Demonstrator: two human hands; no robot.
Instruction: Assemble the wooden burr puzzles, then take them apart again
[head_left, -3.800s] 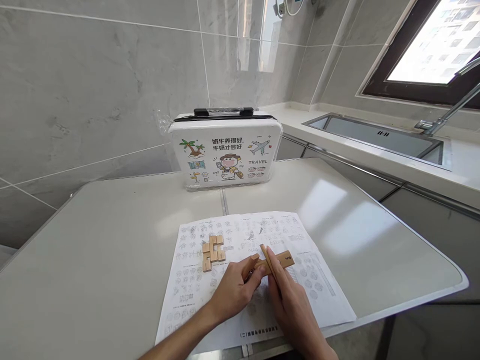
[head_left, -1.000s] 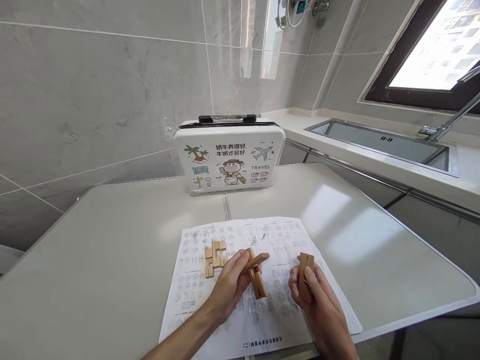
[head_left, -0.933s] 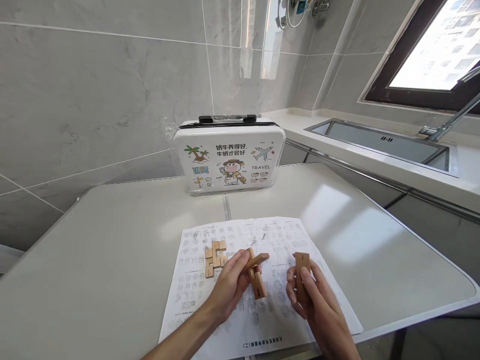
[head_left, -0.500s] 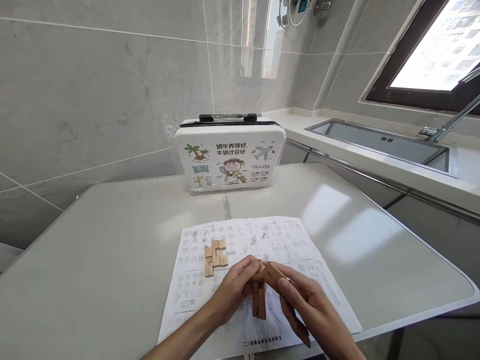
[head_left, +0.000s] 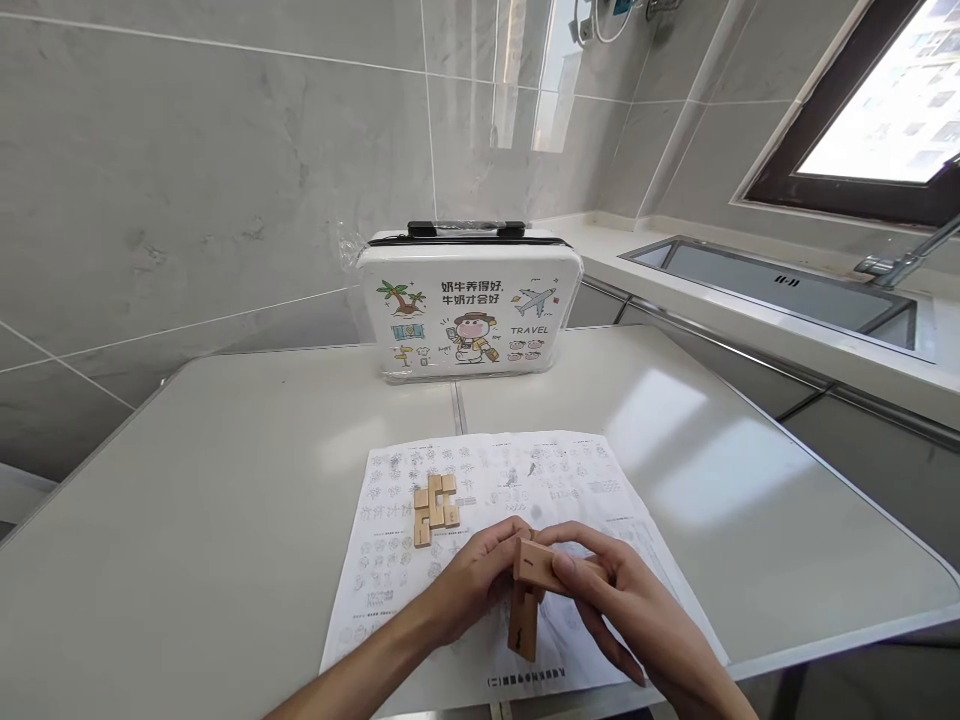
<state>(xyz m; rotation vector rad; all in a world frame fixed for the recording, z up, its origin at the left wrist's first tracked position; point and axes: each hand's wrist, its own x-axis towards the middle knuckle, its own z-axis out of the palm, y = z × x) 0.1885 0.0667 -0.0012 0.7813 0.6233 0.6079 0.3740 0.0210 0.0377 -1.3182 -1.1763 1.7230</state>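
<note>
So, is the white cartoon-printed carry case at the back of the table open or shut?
Shut: the white cartoon-printed carry case stands upright, its dark top seam closed.

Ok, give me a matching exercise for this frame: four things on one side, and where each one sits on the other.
1 white case
2 loose wooden pieces
3 joined wooden pieces
4 sink

A set in the counter
B held by the left hand and right hand
C upright at the back of the table
D lying on the printed sheet

Pairs: 1-C, 2-D, 3-B, 4-A
</note>
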